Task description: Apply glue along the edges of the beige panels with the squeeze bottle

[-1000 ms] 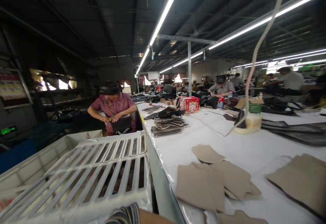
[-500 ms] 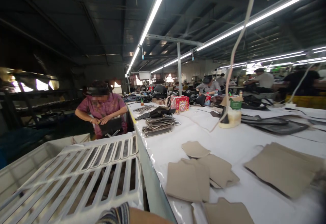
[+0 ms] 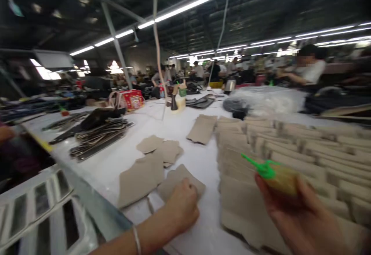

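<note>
My left hand (image 3: pixel 183 204), a metal bangle at its wrist, is closed over a beige cut piece (image 3: pixel 176 181) on the white table. Its curled fingers hide whatever they may hold. Just left of it lie more flat beige pieces (image 3: pixel 139 177), partly overlapping. In my right hand (image 3: pixel 307 212) is a squeeze bottle (image 3: pixel 281 177) with yellowish contents and a bright green nozzle pointing left. Below and behind that bottle, layered beige pieces (image 3: pixel 243 204) spread in overlapping rows across the right side.
Dark strips (image 3: pixel 101 137) are stacked at the left. A red patterned bag (image 3: pixel 131 99) and a pale container (image 3: pixel 178 104) stand farther back. A slatted white rack (image 3: pixel 43 204) adjoins the table's left edge. A hanging cord (image 3: pixel 158 46) drops to the table. A person (image 3: pixel 307 67) works at the far right.
The view has swung right. My left hand has come in over a beige piece, where only a forearm showed earlier. My right hand now appears with the squeeze bottle.
</note>
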Demonstrator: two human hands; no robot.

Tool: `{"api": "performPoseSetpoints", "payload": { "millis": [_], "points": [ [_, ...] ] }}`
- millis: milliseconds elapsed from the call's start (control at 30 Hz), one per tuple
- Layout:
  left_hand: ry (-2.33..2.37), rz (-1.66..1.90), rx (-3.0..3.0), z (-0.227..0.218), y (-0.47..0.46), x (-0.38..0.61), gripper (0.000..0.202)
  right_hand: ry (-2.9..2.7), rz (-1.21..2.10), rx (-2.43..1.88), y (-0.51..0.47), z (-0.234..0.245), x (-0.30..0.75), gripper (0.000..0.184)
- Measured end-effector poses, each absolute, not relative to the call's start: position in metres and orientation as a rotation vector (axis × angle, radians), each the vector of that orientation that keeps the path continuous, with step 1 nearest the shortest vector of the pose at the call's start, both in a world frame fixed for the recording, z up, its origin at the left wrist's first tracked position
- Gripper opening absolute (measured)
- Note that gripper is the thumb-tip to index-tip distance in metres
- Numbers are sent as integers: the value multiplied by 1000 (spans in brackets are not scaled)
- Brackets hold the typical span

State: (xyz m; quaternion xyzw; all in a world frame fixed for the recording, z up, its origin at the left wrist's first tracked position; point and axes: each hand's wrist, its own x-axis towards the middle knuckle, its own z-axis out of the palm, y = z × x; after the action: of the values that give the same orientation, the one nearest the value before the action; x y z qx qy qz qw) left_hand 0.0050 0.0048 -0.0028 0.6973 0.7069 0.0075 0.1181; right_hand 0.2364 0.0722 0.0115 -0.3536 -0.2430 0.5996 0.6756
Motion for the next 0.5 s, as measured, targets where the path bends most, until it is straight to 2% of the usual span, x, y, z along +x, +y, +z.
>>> {"api": "performPoseSetpoints", "payload": {
  "millis": [100, 333, 500],
  "points": [
    [2002, 59, 2028, 2, 5, -7, 30, -249, 1511, -701, 70, 24, 240, 8],
    [2072, -97, 2036, 2, 5, 5, 24, -263, 1570, -627, 73, 19, 225, 9],
    [2053, -192, 2094, 7, 10, 10, 32, -276, 1569, -628, 73, 20, 229, 12]
  ]
}}
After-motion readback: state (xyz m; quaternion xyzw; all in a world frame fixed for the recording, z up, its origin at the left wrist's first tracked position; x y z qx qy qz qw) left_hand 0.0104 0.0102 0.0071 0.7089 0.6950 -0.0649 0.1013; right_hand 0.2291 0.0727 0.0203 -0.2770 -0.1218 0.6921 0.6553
